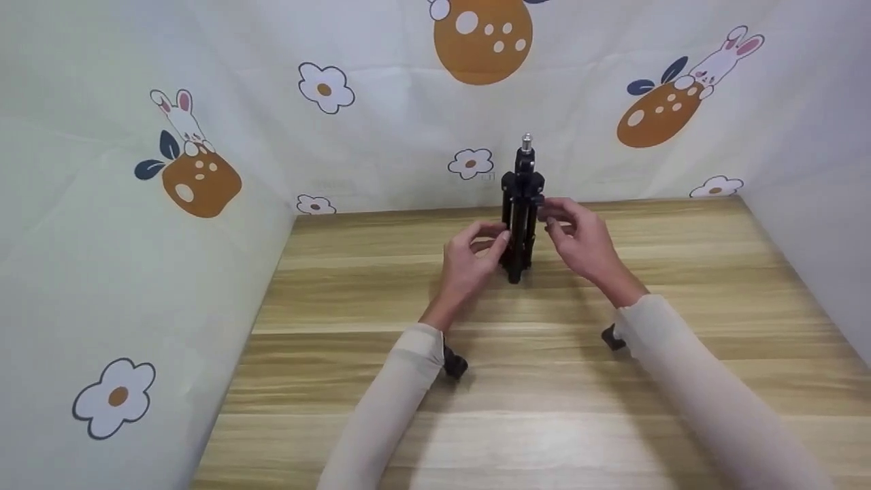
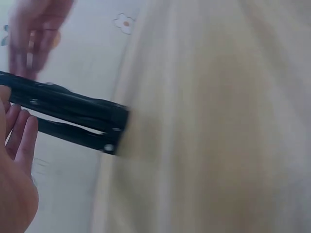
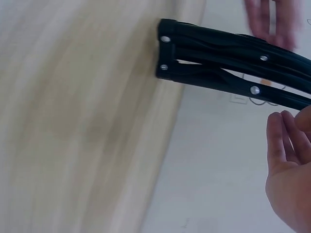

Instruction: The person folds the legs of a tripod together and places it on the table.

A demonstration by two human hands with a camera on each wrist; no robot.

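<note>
A folded black tripod [image 1: 519,224] stands upright near the back of the table, its silver screw tip pointing up. My left hand [image 1: 473,255] is at its left side, fingers loosely bent, with thumb and fingertips right at the legs. On the other side my right hand [image 1: 578,235] has its fingertips close by the upper part of the legs. The left wrist view shows the tripod [image 2: 73,109] passing close by the left fingers [image 2: 29,138]. In the right wrist view a gap shows between the right fingers [image 3: 275,138] and the tripod legs [image 3: 214,58].
The wood-grain table [image 1: 544,415] meets a pale patterned cloth [image 1: 388,150] behind and at both sides. A black wrist device [image 1: 454,364] sits under the left sleeve, and another [image 1: 612,337] by the right cuff.
</note>
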